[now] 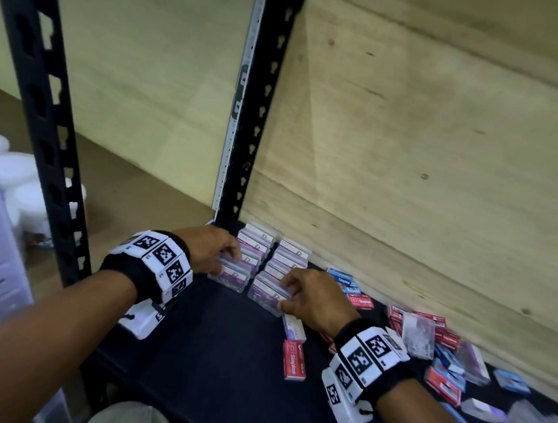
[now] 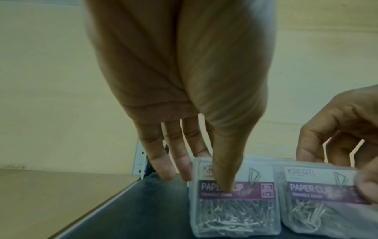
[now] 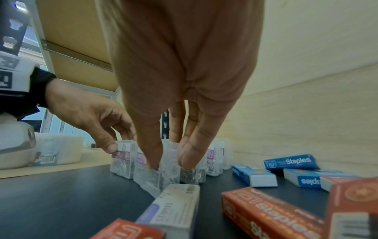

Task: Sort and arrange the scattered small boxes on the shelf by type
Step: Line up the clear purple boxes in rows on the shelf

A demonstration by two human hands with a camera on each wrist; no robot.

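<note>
Two rows of clear paper clip boxes (image 1: 274,262) stand upright in the back left corner of the black shelf (image 1: 214,359). My left hand (image 1: 230,265) pinches the front box of the left row (image 2: 233,210), thumb on its purple label and fingers behind it. My right hand (image 1: 284,294) pinches the front box of the right row (image 3: 169,169) between thumb and fingers. In the left wrist view that second box (image 2: 319,202) stands beside the first one. Both boxes rest on the shelf.
Red staples boxes (image 1: 293,359), blue staples boxes (image 1: 342,280) and a white and purple staples box (image 3: 174,208) lie scattered to the right, with more clear boxes (image 1: 418,334). A black upright post (image 1: 257,105) and the wooden back panel (image 1: 448,160) bound the corner.
</note>
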